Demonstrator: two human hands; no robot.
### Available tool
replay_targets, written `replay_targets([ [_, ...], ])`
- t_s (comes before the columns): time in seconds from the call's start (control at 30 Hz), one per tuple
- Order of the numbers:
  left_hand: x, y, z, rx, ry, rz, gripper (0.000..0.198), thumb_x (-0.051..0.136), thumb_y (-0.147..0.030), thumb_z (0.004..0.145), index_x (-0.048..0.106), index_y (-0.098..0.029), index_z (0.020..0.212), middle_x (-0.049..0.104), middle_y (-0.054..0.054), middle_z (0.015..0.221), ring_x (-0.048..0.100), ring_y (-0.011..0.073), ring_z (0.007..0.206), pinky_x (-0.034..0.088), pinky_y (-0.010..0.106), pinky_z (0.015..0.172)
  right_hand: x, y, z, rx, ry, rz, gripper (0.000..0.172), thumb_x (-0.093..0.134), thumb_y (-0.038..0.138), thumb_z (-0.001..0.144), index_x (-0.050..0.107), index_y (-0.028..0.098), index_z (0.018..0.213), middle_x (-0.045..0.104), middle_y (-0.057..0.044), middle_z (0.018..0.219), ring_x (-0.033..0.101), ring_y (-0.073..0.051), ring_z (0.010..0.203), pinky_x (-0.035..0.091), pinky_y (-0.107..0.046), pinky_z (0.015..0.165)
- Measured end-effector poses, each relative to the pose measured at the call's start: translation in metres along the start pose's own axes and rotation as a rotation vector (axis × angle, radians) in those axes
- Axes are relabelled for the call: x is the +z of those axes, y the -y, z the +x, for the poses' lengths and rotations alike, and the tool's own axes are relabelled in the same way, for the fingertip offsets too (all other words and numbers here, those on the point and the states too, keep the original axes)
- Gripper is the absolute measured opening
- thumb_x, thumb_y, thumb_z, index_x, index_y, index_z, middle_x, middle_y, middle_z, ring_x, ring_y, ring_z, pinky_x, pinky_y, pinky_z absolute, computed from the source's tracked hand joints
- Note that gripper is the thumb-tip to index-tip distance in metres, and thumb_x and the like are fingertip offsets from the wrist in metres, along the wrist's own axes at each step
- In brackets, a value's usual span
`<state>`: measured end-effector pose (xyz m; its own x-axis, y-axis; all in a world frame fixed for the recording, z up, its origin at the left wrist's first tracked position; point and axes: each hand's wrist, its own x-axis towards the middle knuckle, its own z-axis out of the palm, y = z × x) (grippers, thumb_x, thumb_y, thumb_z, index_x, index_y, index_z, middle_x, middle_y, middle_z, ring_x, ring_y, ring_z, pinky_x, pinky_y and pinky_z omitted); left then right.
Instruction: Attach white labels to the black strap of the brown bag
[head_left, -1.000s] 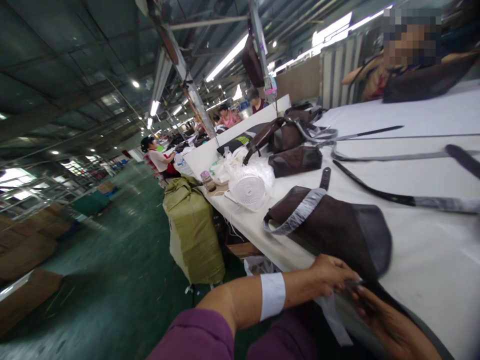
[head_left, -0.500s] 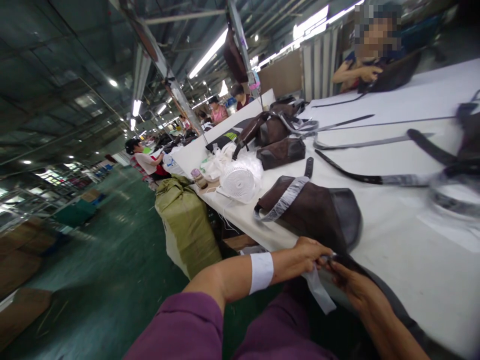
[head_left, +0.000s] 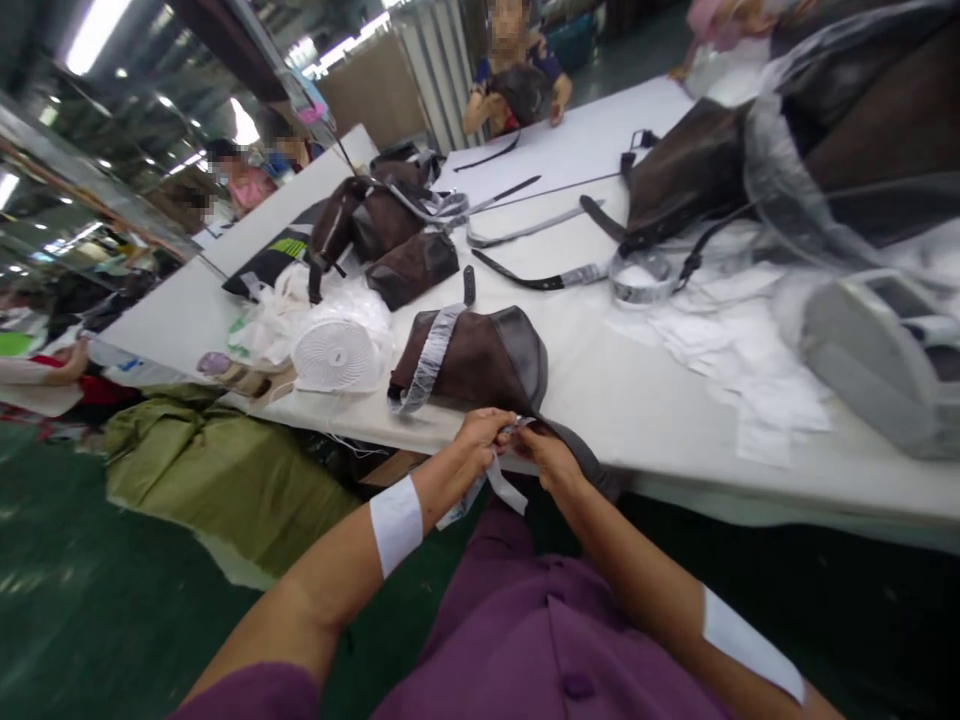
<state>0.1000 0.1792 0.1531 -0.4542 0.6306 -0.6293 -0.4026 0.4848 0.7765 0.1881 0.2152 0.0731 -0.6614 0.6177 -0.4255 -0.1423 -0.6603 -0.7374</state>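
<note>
The left hand (head_left: 476,445) and right hand (head_left: 544,455) pinch the grey binding tape (head_left: 499,482) with closed fingers, close together at the edge of the brown fabric bag (head_left: 465,362) for steady control.

Left hand (head_left: 474,447): fingers curled inward, pinching | right hand (head_left: 546,456): fingers bent, pinching, just beside left fingertips | left forearm (head_left: 337,590): angled up from lower left | right forearm (head_left: 626,565): angled up from lower right | both arms converging, hands close together
</note>
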Motion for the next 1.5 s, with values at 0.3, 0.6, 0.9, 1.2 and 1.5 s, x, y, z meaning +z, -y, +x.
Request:
replay_targets([
  [0.3, -0.007, 0.013, 0.014, 0.027, -0.001, -0.047, 0.020, 0.068, -0.014, 0.058, 0.048, -0.017, 0.062, 0.042, -0.007, 0.047, 0.036, 0.0043, 0.035, 0.019, 0.019, 0.036, -0.022, 0.012, -0.043, 0.132, -0.221, 0.211, 0.018, 0.070, 0.020, 0.057, 0.057, 0.017, 0.069, 0.059, 0.001, 0.068, 0.058, -0.015, 0.065, 0.045, -0.026, 0.056],
  [0.6, -0.005, 0.024, 0.016, 0.066, -0.040, -0.016, 0.017, 0.068, -0.015, 0.057, 0.051, -0.015, 0.060, 0.047, -0.005, 0.046, 0.040, 0.0054, 0.036, 0.024, 0.019, 0.037, 0.005, 0.018, -0.043, 0.298, -0.174, 0.402, 0.007, 0.058, 0.011, 0.076, 0.065, 0.012, 0.077, 0.056, 0.000, 0.056, 0.049, -0.008, 0.048, 0.042, -0.020, 0.045],
  [0.9, 0.003, 0.031, 0.004, 0.139, -0.106, -0.025, 0.014, 0.064, -0.015, 0.061, 0.050, -0.015, 0.064, 0.051, -0.003, 0.047, 0.042, 0.0052, 0.036, 0.026, 0.017, 0.037, 0.010, 0.015, -0.030, 0.320, -0.200, 0.627, 0.016, 0.054, 0.004, 0.080, 0.057, 0.014, 0.068, 0.055, 0.001, 0.054, 0.049, -0.006, 0.046, 0.042, -0.015, 0.042],
  [1.2, -0.004, 0.047, -0.001, 0.093, -0.233, -0.066, 0.037, 0.069, -0.020, 0.062, 0.041, -0.020, 0.086, 0.051, -0.006, 0.051, 0.049, 0.0096, 0.040, 0.034, 0.017, 0.039, 0.008, -0.002, -0.020, 0.502, 0.001, 0.637, 0.018, 0.055, 0.012, 0.083, 0.052, 0.016, 0.065, 0.049, 0.002, 0.048, 0.045, -0.008, 0.041, 0.038, -0.017, 0.039],
  [1.5, -0.008, 0.075, -0.020, 0.239, -0.209, -0.072, 0.032, 0.063, -0.035, 0.072, 0.046, -0.020, 0.095, 0.052, -0.005, 0.064, 0.048, 0.0062, 0.047, 0.035, 0.016, 0.042, -0.006, 0.003, -0.021, 0.426, 0.022, 0.595, 0.012, 0.056, 0.013, 0.079, 0.052, 0.017, 0.069, 0.057, 0.000, 0.057, 0.055, -0.012, 0.052, 0.047, -0.021, 0.049],
])
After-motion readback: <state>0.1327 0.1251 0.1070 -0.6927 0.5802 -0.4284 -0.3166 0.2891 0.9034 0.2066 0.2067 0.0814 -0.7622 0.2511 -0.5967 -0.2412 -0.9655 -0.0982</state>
